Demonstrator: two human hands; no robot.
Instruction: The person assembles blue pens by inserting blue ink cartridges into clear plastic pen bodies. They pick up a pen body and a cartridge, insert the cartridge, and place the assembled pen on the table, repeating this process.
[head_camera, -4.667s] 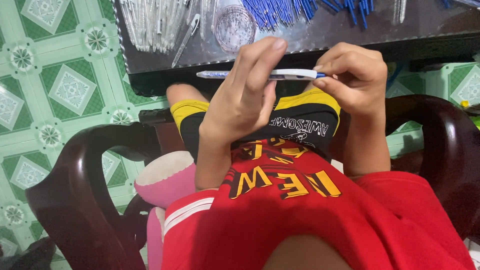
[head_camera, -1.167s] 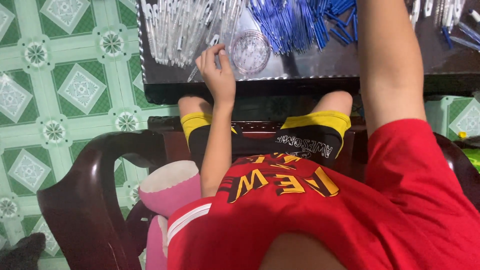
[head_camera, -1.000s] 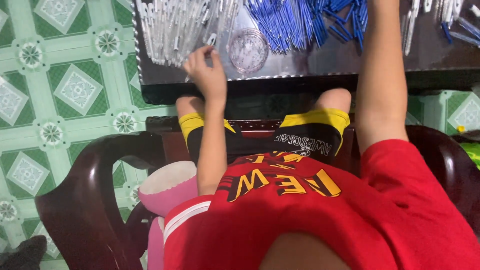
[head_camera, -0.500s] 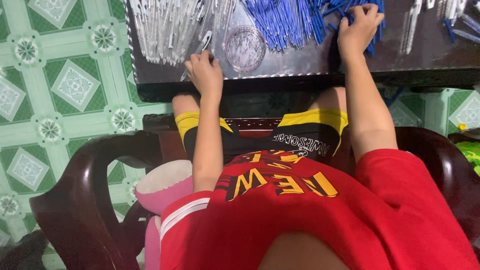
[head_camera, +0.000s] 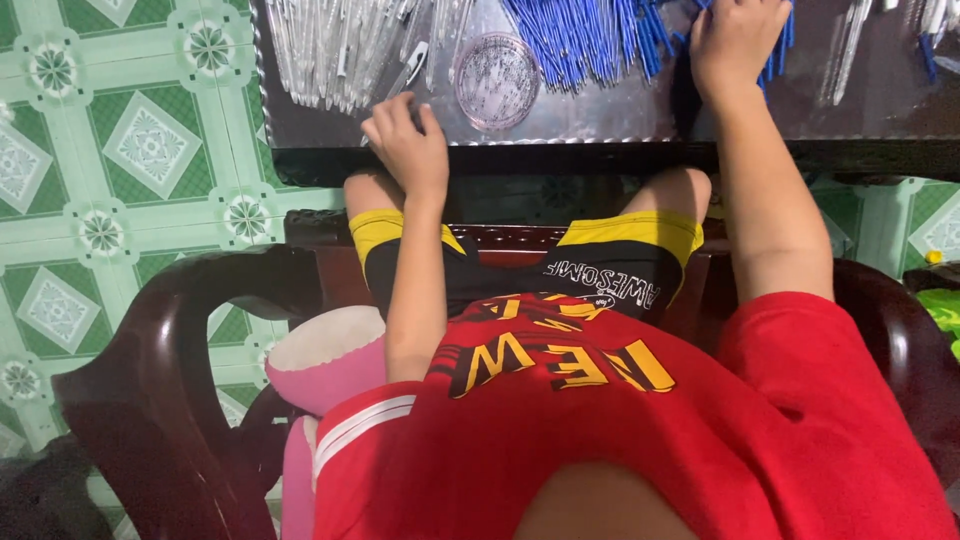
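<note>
I sit in a dark wooden chair (head_camera: 150, 380) and look down over my red shirt (head_camera: 620, 430) at the dark desk (head_camera: 600, 120) in front of my knees. My left hand (head_camera: 408, 150) rests at the near edge of the desk, with the fingers bent down. It touches the end of a clear pen barrel (head_camera: 405, 72) that lies a little apart from the others, but I cannot tell if the fingers really grip it or only lie on it. Just beyond this hand, to its left, there is a wide pile of clear pen barrels (head_camera: 330, 45), lying side by side and pointing away from me. Just beside the hand, on its right, a round transparent lid (head_camera: 497, 66) lies flat on the desk, and small parts seem to be inside it, too small for me to name.

My right arm is stretched far forward. My right hand (head_camera: 735, 40) lies with the fingers curled on the right end of a heap of blue pen refills (head_camera: 590, 35). The fingers press into the blue pieces and seem to close around some of them, though the hand hides what is under it. More pen parts (head_camera: 850, 50) lie further right on the desk, well apart from my left hand.

Under the desk I see my shorts, black with yellow hems (head_camera: 520, 265), and the green patterned floor tiles (head_camera: 120, 170). A pink and white cushion (head_camera: 320, 370) is pressed beside my left side in the chair.
</note>
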